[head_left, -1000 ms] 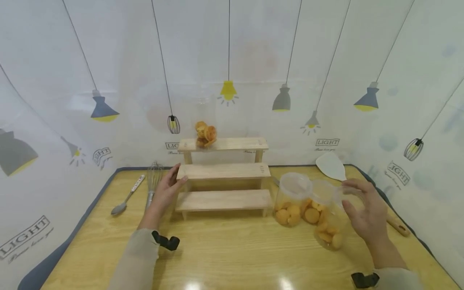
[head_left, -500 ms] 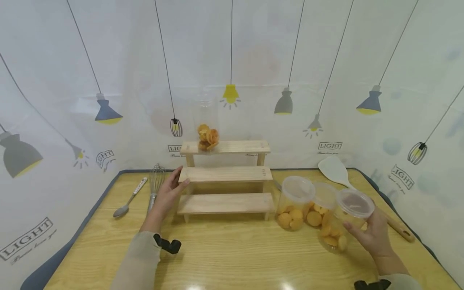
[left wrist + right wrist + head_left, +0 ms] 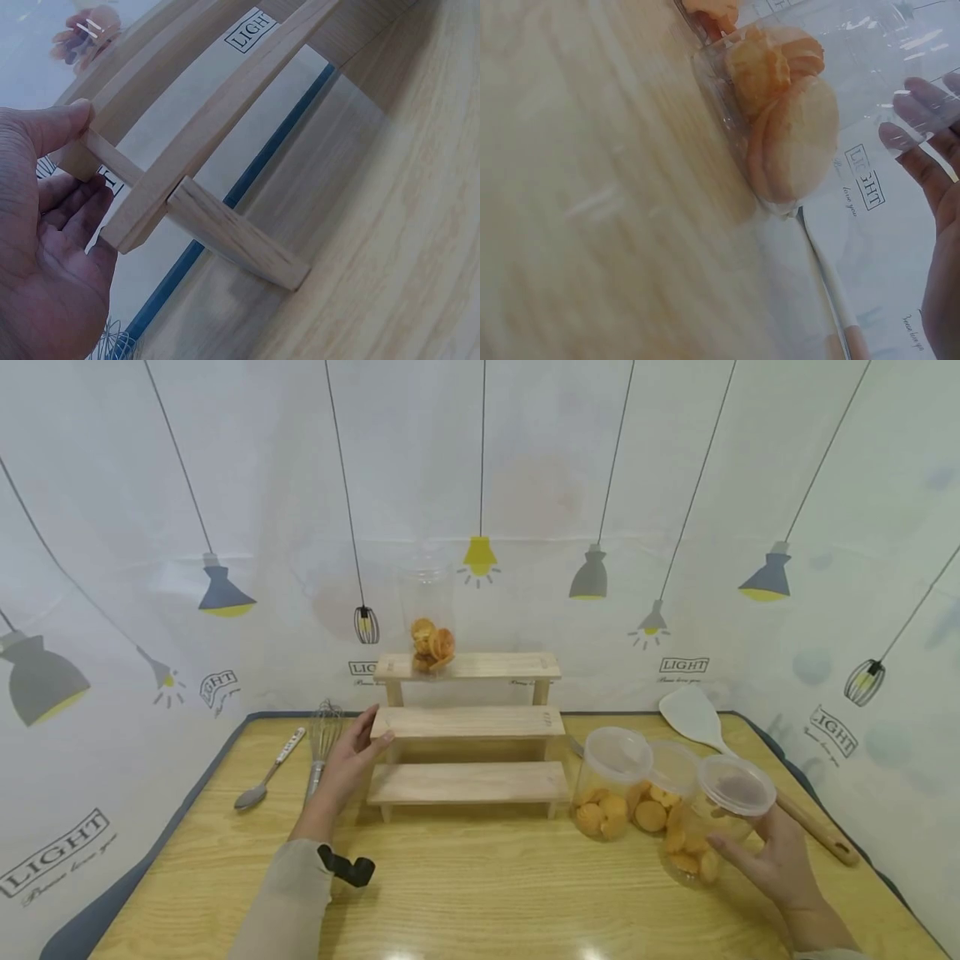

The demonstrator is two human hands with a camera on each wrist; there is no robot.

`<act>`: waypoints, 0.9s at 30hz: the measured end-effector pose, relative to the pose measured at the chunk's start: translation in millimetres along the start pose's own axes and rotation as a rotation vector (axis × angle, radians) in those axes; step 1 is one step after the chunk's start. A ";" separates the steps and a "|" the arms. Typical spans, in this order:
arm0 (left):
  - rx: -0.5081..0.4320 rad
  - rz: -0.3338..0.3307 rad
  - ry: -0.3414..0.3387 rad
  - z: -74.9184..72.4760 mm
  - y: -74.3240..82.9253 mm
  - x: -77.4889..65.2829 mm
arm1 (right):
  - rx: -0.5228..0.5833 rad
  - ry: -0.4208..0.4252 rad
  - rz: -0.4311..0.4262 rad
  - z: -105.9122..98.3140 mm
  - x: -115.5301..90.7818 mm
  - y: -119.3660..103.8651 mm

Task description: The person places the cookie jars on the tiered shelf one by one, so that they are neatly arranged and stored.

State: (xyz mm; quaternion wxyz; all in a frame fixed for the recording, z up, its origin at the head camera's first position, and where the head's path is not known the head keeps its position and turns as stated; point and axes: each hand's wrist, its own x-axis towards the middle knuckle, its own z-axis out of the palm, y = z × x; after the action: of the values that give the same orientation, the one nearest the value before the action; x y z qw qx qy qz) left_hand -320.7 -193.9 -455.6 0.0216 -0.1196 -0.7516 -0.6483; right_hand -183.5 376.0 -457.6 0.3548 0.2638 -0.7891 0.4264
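My left hand (image 3: 347, 768) grips the left end of the middle step of a three-tier wooden stand (image 3: 468, 782). In the left wrist view the thumb lies on top of the step, the other fingers underneath. On the right, my right hand (image 3: 783, 860) holds the nearest of three lidded clear plastic jars (image 3: 693, 835) around its side, thumb in front. Its fingertips (image 3: 896, 137) show through the plastic in the right wrist view. Round orange biscuits (image 3: 799, 135) fill the jar's lower part. Two similar jars stand close behind it, one (image 3: 600, 785) nearest the stand.
Another jar of biscuits (image 3: 432, 647) stands on the top step. Left of the stand lie a whisk (image 3: 324, 735) and a spoon (image 3: 258, 792). A white spatula (image 3: 690, 714) with a wooden handle lies behind the right hand. Printed sheeting surrounds the table.
My right hand has come down from beside the nearest jar's lid to hold its side. The left hand keeps its grip on the stand. The head view has shifted slightly.
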 end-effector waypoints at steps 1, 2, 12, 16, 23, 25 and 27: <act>0.004 0.002 0.002 0.4 -0.7 0.2 | -0.003 0.008 -0.008 0.1 1.1 -3.1; 0.006 0.002 0.002 0.6 -1.3 0.3 | -0.006 0.018 -0.020 0.3 2.0 -5.4; 0.015 -0.004 0.017 -1.3 -2.1 -0.8 | 0.242 0.058 -0.116 6.0 8.9 -3.8; 0.015 -0.003 0.020 -1.4 -3.5 0.4 | 0.339 0.074 -0.144 5.8 10.8 0.6; 0.025 -0.005 0.025 -1.8 -2.3 -0.1 | 0.584 0.110 -0.221 5.8 25.6 -5.2; 0.030 -0.007 0.021 -2.1 -1.6 -0.5 | 0.655 0.132 -0.263 6.8 33.9 -10.9; 0.030 -0.013 0.021 -2.2 -0.7 -0.9 | 0.703 0.154 -0.305 7.9 43.5 -17.1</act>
State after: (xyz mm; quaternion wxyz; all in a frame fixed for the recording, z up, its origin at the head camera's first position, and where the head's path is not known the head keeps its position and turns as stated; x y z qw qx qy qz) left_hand -320.3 -196.3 -456.1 0.0271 -0.1073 -0.7616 -0.6385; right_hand -200.4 355.8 -418.2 0.3600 0.4509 -0.5177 0.6317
